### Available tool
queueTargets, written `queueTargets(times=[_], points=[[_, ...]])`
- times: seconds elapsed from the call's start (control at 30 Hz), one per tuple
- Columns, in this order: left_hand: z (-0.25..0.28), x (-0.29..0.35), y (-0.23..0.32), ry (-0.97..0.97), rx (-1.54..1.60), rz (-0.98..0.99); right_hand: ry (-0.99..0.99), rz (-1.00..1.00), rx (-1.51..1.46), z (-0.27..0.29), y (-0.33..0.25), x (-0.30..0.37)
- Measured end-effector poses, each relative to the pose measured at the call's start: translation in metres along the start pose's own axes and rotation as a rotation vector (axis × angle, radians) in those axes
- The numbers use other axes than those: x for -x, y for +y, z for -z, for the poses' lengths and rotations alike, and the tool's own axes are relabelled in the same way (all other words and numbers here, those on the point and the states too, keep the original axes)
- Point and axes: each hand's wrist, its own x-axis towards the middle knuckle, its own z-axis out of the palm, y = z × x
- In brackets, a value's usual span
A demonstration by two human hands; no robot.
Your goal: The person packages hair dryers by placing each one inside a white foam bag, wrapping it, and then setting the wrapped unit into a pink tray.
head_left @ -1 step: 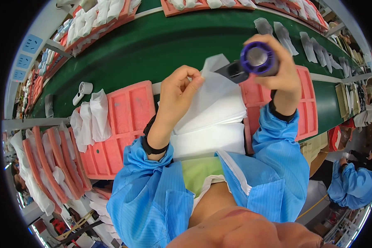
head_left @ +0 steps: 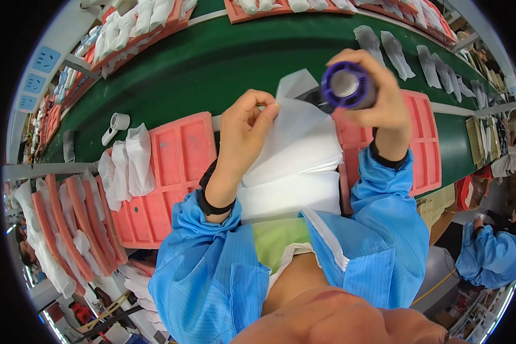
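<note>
A long green worktop [head_left: 172,86] runs beside a pale post [head_left: 66,40] bearing blue sockets [head_left: 35,83].

Here's the stack of sleeves [head_left: 292,195] before me; left of it, a tray [head_left: 180,146] bearing wrapped pieces [head_left: 139,163]; right, a second tray [head_left: 425,146]; beyond it, the bench [head_left: 212,69].

Blue wall sockets [head_left: 36,83], I count three, on pale upright panel, upper left of frame. Green bench [head_left: 212,63], spanning upper half. Pink trays [head_left: 60,221], stood on edge, lower left. Red box [head_left: 464,194], right. Co-worker [head_left: 490,255] in blue, lower right. Yellow cord [head_left: 433,289] nearby.
</note>
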Motion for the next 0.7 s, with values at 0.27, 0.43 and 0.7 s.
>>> queueTargets(times=[0.27, 0.43, 0.7], points=[[0.003, -0.009, 0.014, 0.297, 0.784, -0.026, 0.043, 0.181, 0.391, -0.075, 0.016, -0.015], [0.011, -0.012, 0.006, 0.206, 0.759, 0.006, 0.178, 0.235, 0.554, -0.081, 0.018, -0.022], [0.013, -0.008, 0.005, 0.428, 0.300, -0.179, 0.174, 0.356, 0.633, -0.092, 0.012, -0.031]])
